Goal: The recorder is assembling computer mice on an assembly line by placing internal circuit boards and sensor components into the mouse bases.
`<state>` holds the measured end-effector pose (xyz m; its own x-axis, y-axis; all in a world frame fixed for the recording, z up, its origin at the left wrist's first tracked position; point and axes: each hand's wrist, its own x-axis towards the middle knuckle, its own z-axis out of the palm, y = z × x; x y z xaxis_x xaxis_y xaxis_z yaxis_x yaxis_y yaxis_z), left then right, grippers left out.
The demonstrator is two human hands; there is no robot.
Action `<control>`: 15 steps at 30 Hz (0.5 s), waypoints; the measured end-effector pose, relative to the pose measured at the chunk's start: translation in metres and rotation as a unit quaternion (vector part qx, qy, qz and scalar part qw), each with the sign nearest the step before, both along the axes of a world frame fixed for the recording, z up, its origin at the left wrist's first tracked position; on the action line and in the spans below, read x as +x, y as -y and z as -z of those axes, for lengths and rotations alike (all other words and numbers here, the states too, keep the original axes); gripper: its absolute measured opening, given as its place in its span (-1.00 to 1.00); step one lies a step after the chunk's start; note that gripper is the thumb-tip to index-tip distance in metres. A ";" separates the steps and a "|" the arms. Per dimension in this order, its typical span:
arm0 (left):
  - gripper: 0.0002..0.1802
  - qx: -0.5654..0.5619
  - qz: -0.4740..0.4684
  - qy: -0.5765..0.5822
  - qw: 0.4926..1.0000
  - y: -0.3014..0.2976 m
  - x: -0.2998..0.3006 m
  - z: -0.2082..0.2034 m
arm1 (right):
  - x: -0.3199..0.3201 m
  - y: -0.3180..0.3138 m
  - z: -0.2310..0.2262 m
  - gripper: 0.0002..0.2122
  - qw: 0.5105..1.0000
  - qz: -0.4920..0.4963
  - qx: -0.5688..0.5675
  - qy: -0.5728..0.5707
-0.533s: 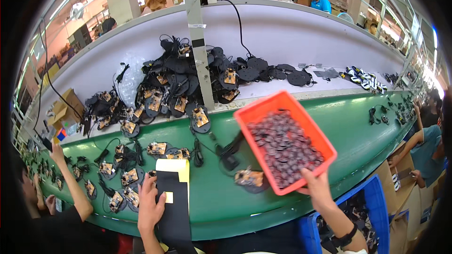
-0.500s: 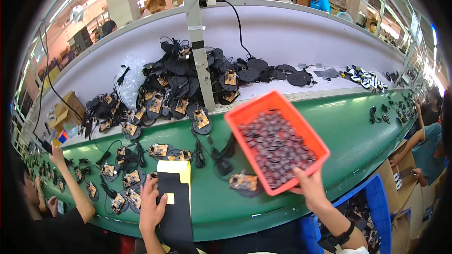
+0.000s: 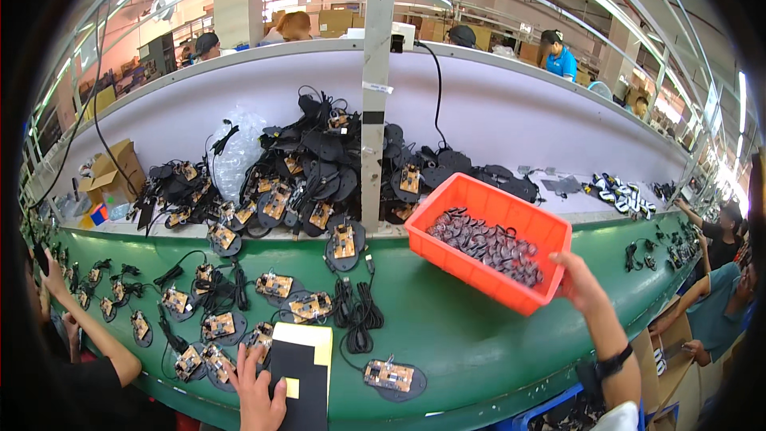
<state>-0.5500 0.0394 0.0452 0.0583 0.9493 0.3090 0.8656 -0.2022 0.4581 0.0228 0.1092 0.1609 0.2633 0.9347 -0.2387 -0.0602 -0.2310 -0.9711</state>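
An orange-red plastic bin, tilted and raised over the green belt, holds many small dark round parts. My right hand grips its right end, fingers partly hidden behind the wall. My left hand has its fingers spread, touching the left edge of a black sheet with yellow showing at its top. Just right of the sheet lies a round black base with a tan circuit board. Bundled black cables rest farther back.
Black bases with boards are piled on the back shelf, split by an upright post. More boards lie on the belt at left. A blue crate stands below the right edge. Co-workers' arms reach in from both sides.
The bin has swung to the right and its open top now tips away more, with my right hand moving right alongside it. The whole view has shifted; my left hand stays at the black sheet.
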 end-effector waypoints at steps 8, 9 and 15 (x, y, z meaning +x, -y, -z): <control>-0.83 0.009 0.056 0.020 0.998 -0.031 0.017 -0.005 | 0.102 -0.179 0.055 -0.26 0.972 0.155 0.121 0.133; -0.83 0.008 0.056 0.044 0.997 -0.032 0.020 -0.003 | 0.106 -0.185 0.074 -0.22 0.902 0.178 0.205 0.335; -0.84 0.020 0.051 0.011 0.998 -0.044 0.027 -0.004 | -0.036 -0.179 0.084 -0.37 0.621 -0.122 0.278 0.722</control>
<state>-0.5232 0.0831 0.0491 0.1464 0.9258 0.3486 0.8294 -0.3069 0.4668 -0.0131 0.2882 0.0774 -0.3379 0.8210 0.4602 0.9382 0.3328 0.0952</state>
